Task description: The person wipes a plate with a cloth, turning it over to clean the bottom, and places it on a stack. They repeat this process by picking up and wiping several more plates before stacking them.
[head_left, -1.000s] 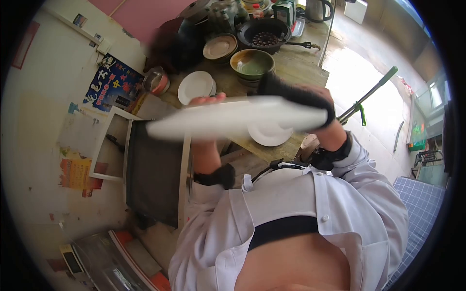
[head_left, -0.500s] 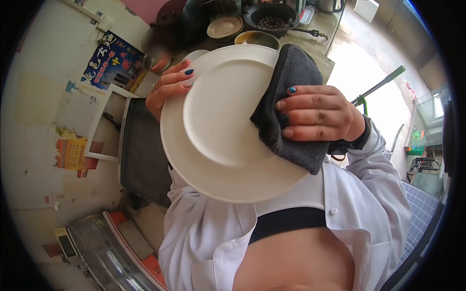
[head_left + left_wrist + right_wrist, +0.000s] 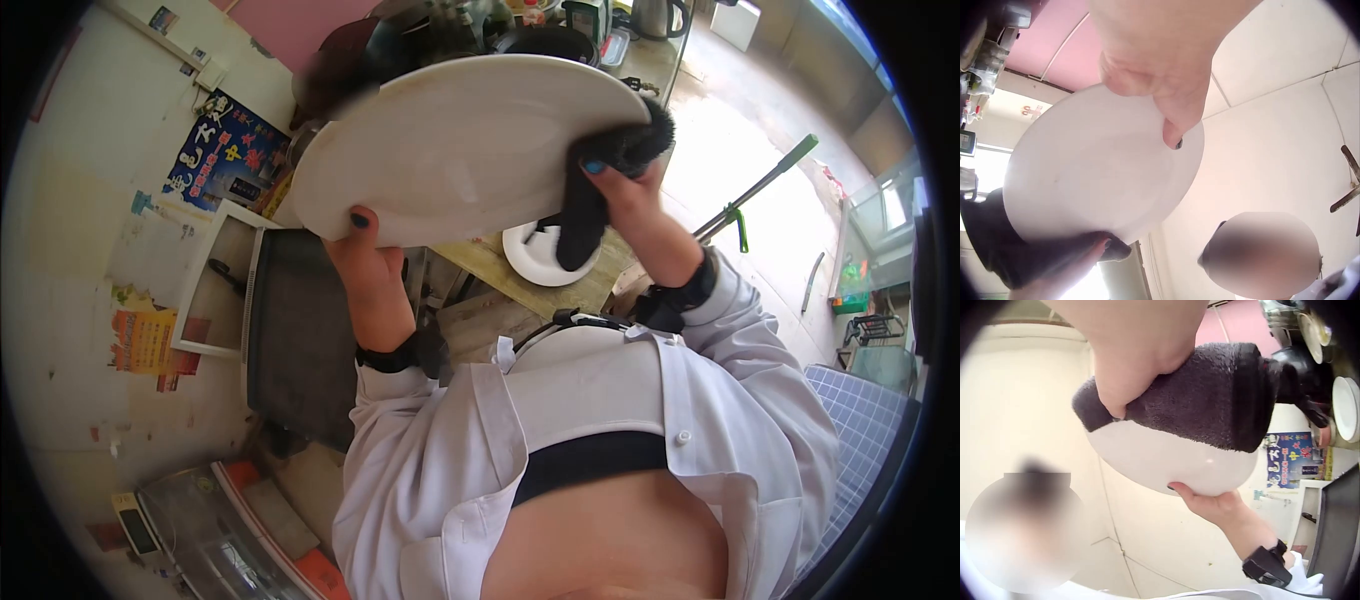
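Plate (image 3: 460, 140) up high, well above the table (image 3: 500, 268) and close under the head camera, and it has swung! Half a second ago it stands almost upright with its face square to the camera; now it lies tipped back towards flat, far edge raised. The dark grey cloth (image 3: 585, 215) has travelled too. It was spread over the plate's right half under flat fingers, and now it is folded over the right-hand rim with a tail hanging below. By my reading, the wiping has left the middle of the plate and moved out to the edge.

The right hand (image 3: 630, 205) pinches that cloth around the rim, thumb on the near side, fingers hidden behind. The left hand (image 3: 372, 262) grips the opposite rim from below, dark-nailed thumb pressed on the white surface, and carries the weight. So both hands are closed, one on plate, one on cloth and rim together.

Further out: a small white plate (image 3: 535, 265) sits on the table just under the hanging cloth. A blue poster (image 3: 225, 150) hangs on the wall to the left, and a green-handled pole (image 3: 765, 185) leans at the right. Dark pots at the table's far end are mostly hidden behind the plate.
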